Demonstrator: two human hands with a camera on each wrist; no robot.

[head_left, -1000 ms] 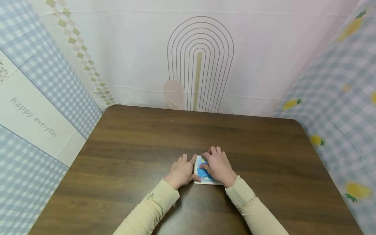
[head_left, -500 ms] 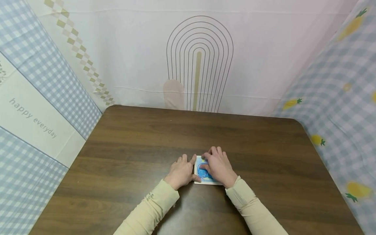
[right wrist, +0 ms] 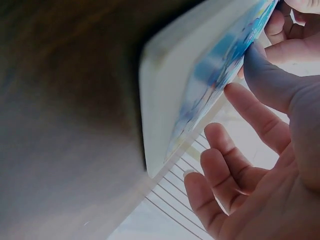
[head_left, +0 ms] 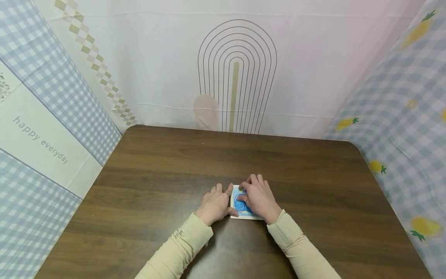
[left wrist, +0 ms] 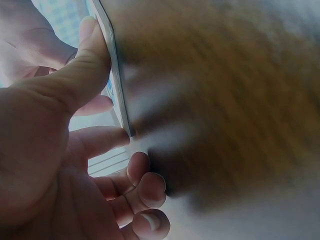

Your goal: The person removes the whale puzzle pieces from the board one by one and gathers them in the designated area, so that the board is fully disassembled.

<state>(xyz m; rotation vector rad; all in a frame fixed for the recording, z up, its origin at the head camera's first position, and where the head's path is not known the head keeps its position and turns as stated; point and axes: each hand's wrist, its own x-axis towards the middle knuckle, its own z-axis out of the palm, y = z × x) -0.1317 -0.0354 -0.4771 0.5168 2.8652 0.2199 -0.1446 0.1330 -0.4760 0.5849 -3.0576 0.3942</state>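
Note:
A small flat board (head_left: 248, 216) with a white border and a blue cartoon picture lies on the brown table, partly covered by my hands. My left hand (head_left: 215, 204) is along its left edge. The thumb rests on the near left corner and the extended forefinger touches the far left corner. Over the picture is my right hand (head_left: 260, 198), its thumb and forefinger touching the surface a little apart; the other fingers reach past the far side, loosely bent. In the right wrist view the board (right wrist: 165, 85) shows a thick rounded white rim, and no separate piece is visible between the fingertips.
The wood-grain table (head_left: 156, 162) extends around the board on all sides. A white printed curtain (head_left: 163, 62) hangs behind it, with checked cloths (head_left: 404, 131) at both sides.

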